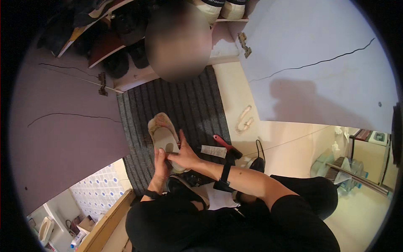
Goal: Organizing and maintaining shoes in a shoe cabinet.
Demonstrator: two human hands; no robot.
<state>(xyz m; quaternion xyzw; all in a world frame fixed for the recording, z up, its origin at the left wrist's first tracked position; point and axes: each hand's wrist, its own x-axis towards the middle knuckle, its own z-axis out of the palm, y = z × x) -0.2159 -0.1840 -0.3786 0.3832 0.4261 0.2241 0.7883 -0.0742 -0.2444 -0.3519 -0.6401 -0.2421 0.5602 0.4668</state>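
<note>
A pale beige slip-on shoe is held over the mat between my two hands, its opening and light insole facing up. My left hand grips its left side, the thumb lying at the rim. From the right, my right hand holds the other side, with its thumb reaching across the shoe and its fingers partly hidden. A red-handled brush with a dark head lies right of my hands. Beside it rests a white tube bearing print.
A grey striped mat spreads below a shoe cabinet holding several shoes. Its left door and right door stand open. A pale cord-like loop lies on the tiles. A blurred oval hides part of the cabinet. Plastic bottles stand right.
</note>
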